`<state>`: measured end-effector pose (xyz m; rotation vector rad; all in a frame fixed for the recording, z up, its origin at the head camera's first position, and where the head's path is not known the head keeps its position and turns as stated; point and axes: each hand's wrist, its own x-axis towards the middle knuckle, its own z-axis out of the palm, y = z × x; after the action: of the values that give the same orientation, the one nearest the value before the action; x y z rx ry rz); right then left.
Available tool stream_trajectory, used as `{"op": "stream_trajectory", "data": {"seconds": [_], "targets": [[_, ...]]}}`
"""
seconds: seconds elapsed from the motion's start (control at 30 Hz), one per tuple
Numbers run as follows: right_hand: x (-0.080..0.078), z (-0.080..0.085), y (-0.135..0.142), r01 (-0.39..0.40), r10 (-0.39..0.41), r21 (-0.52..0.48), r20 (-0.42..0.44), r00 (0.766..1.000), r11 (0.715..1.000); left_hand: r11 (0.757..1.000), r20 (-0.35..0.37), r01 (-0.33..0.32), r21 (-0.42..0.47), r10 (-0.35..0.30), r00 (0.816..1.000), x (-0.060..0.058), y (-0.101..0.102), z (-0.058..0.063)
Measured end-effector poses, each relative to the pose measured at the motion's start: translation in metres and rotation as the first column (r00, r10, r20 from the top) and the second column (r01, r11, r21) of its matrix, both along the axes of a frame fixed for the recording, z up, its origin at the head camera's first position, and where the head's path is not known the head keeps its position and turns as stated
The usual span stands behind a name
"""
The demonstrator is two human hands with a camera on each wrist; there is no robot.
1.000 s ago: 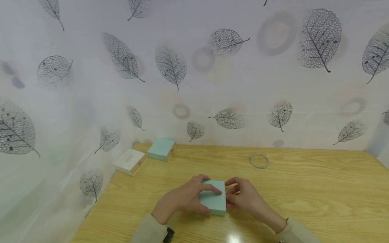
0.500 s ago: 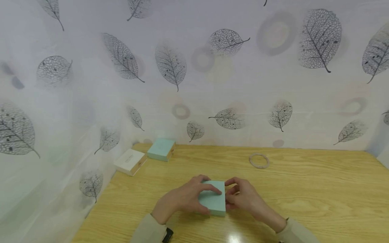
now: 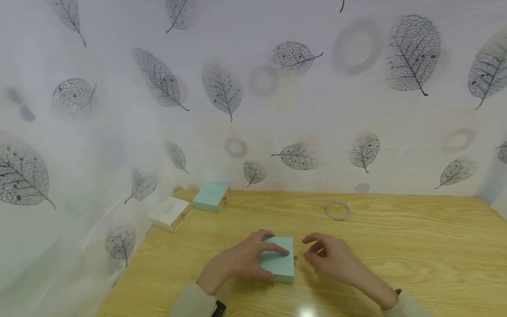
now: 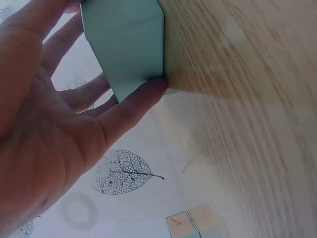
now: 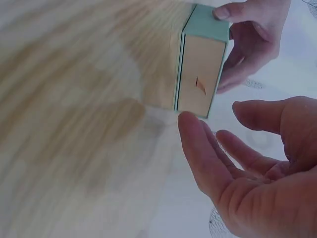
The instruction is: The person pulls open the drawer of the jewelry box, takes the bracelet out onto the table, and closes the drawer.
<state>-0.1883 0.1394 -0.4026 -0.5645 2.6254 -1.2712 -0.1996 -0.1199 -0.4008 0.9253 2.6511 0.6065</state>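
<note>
A mint-green drawer box (image 3: 280, 264) lies on the wooden table, its peach drawer front (image 5: 195, 64) facing right. From that front sticks a small orange-brown pull tab (image 5: 200, 86). My left hand (image 3: 241, 259) grips the box across its width, thumb at the near side, fingers over the top and the far side. In the left wrist view its fingers wrap the green cover (image 4: 130, 42). Just right of the box is my right hand (image 3: 336, 260), holding nothing, fingers loosely bent and apart from the tab.
At the back left of the table (image 3: 416, 246) lie a white box (image 3: 170, 213) and a second mint-green box (image 3: 211, 196). A pale ring-shaped bangle (image 3: 338, 219) lies toward the back, right of centre. A leaf-print curtain (image 3: 277, 114) hangs behind and on the left.
My right hand has let go of the drawer front and moved right, so the pull tab now shows. The left hand and the box stay in place.
</note>
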Motion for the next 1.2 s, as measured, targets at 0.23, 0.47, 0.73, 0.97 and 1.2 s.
{"op": "stream_trajectory", "data": {"seconds": [0.23, 0.47, 0.73, 0.97, 1.2], "targets": [[0.005, 0.003, 0.021, 0.080, -0.050, 0.130, -0.219, 0.974, 0.988, 1.000, -0.003, -0.018, 0.000, 0.018, 1.000, -0.002, 0.002, -0.003], [0.011, 0.002, 0.038, 0.155, -0.098, 0.155, -0.324, 0.941, 0.976, 1.000, -0.035, -0.022, -0.010, 0.022, 0.999, -0.005, 0.011, -0.006], [0.017, 0.001, 0.056, 0.198, -0.131, 0.188, -0.319, 0.939, 0.962, 0.999, -0.232, -0.008, -0.050, -0.004, 0.973, 0.000, 0.023, 0.001], [0.020, 0.001, 0.069, 0.238, -0.153, 0.207, -0.359, 0.921, 0.949, 0.996, -0.361, -0.013, -0.088, -0.019, 0.933, 0.003, 0.026, 0.002], [0.021, 0.000, 0.074, 0.237, -0.140, 0.215, -0.388, 0.911, 0.947, 0.998, -0.368, -0.017, -0.059, -0.006, 0.930, -0.001, 0.029, -0.002]]}}
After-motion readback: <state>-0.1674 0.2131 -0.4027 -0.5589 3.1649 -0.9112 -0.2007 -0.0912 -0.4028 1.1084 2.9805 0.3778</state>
